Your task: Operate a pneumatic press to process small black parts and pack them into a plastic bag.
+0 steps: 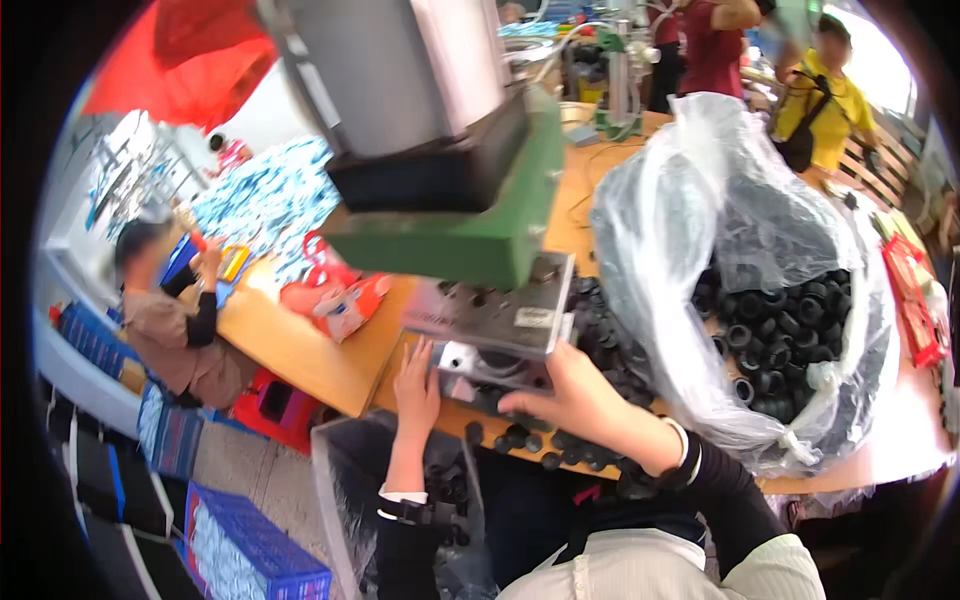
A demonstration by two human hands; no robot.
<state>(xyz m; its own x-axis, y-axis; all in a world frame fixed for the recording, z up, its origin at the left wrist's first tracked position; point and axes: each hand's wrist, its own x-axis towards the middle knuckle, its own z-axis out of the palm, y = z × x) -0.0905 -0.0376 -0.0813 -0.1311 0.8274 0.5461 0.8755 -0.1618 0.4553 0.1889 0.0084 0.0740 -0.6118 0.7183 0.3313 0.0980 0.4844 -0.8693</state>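
Observation:
A press with a grey housing [385,75] and a green head [450,235] stands in front of me, with a metal block [500,300] under the head. Below the block is a lower metal fixture [480,365]; what lies inside it is partly hidden. My left hand [417,390] rests at the fixture's left side, its fingers stretched out. My right hand [580,395] is at the right front corner, thumb pointing left and apart from the fingers, which are partly hidden by the block. No object shows in either hand. Small black ring-shaped parts [570,445] lie along the table's front edge.
A large clear plastic bag [660,300] of black rings stands on the table [830,470] at right. A bag-lined bin [340,480] with black parts is below my left arm. A seated person [170,320] works at left; others stand at the back.

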